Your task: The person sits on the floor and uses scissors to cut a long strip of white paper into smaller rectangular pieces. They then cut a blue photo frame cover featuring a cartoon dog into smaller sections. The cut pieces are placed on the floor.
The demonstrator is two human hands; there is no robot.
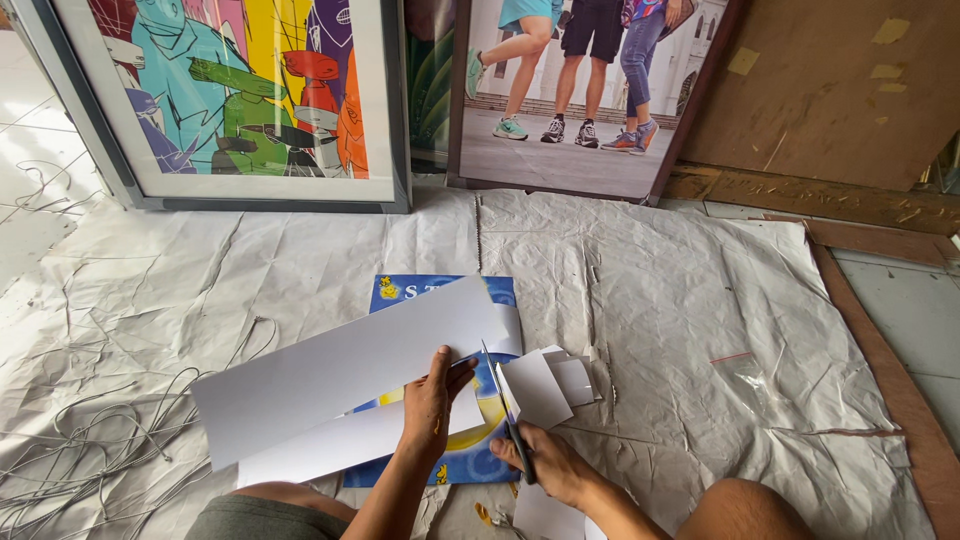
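Observation:
My left hand pinches the near edge of a long white paper sheet that lies slanted across a blue printed book. My right hand grips a pair of scissors, blades pointing away from me and open into the sheet's right end. A second white strip lies under the sheet. Small cut white pieces rest just right of the blades.
Crumpled white paper covers the floor. Thin wires tangle at the left. A framed colourful artwork and a framed photo of legs lean at the back beside brown boards. My knees frame the near edge.

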